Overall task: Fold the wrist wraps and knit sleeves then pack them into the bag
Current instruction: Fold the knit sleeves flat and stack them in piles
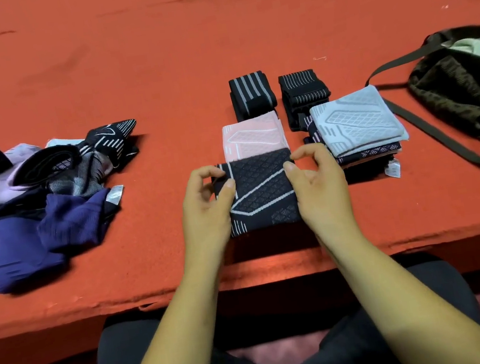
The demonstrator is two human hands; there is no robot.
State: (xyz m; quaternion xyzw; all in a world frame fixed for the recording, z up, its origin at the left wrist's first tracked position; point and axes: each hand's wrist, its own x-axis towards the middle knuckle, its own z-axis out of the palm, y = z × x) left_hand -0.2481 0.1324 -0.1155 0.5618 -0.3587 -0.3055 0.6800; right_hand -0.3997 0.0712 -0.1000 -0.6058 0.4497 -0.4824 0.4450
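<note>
As hands (pixel 208 205) pinch it, black sleeve (pixel 262 191) lies squarish.

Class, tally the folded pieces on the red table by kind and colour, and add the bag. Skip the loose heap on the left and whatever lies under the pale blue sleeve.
Black striped wrist wraps: 2
Pink knit sleeve: 1
Pale blue knit sleeve: 1
Black knit sleeve: 1
Bag: 1
Total: 6
</note>
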